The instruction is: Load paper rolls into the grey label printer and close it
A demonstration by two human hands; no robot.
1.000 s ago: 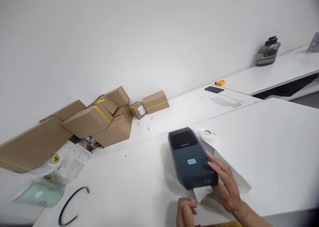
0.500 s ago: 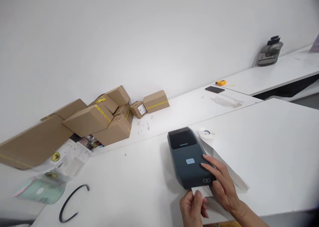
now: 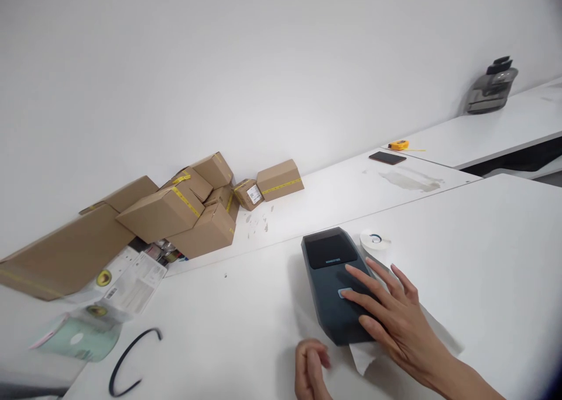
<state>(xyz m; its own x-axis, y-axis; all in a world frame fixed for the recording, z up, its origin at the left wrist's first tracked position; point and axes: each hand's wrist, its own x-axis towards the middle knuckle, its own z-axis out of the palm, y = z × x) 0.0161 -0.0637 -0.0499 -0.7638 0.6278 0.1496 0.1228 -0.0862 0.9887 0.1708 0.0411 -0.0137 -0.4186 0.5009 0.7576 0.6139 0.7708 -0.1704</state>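
A dark label printer (image 3: 329, 271) lies on the white table (image 3: 483, 253). My right hand (image 3: 390, 318) rests flat on its top, fingers spread, the forefinger on the small blue button. A white paper strip (image 3: 362, 356) sticks out of the printer's near end. My left hand (image 3: 309, 368) hovers just left of that strip, fingers curled and holding nothing. A white label roll (image 3: 374, 240) lies beside the printer's far right corner, its paper tail running under my right hand.
Several cardboard boxes (image 3: 175, 209) with yellow tape are piled against the wall at left, with paper packets (image 3: 127, 283) and a green roll (image 3: 76, 338) in front. A black band (image 3: 132, 353) lies near left. A phone (image 3: 387, 158), tape measure (image 3: 398, 145) and grey device (image 3: 492, 86) sit further right.
My right hand slid from the printer's near right edge up onto its top, finger on the button. My left hand let go of the paper strip and moved left.
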